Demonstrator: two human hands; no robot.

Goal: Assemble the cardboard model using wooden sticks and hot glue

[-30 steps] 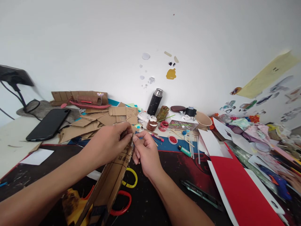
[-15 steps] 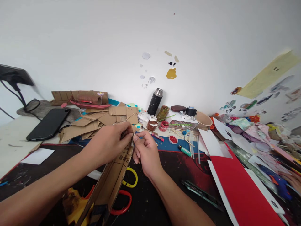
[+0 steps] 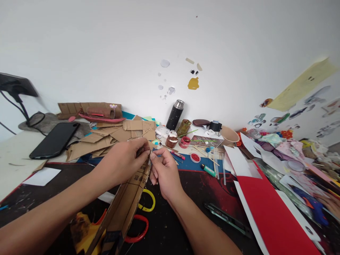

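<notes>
- Cardboard strip [image 3: 132, 202]: centre of view, running away from the body, far end at the fingertips, near end at the bottom edge of view. Creased lengthwise, so probably pinched at one end to stop the fold spreading.
- Left hand [image 3: 132, 156]: grip pinched on the strip's far end, back of hand up, forearm in from the left. Likely the anchoring side.
- Right hand [image 3: 166, 171]: thumb and forefinger pressed together at the strip's edge, just beside the left fingertips. Likely clamped on the cardboard itself; cannot tell whether a thin sliver sits between, contact hidden by fingers.
- Pinches set close together: sensible for fine control, little loose cardboard between.
- Yellow loop [image 3: 154, 202] and red loop [image 3: 147, 226]: scissor-like handles on the dark mat [image 3: 186, 205], showing past the strip's right edge. Probably parked there for quick reach.
- Cutter [image 3: 228, 221]: on the mat, right of the right forearm. Likely placed out of the hands' way.
- Cardboard offcuts [image 3: 106, 136]: heaped at the back of the table [image 3: 10, 152], beyond the left hand. Probably spare stock, set off the work area.
- Brown jar [image 3: 171, 141], red jar [image 3: 184, 142]: near the wall, well apart from the elbows. Good against spills.
</notes>
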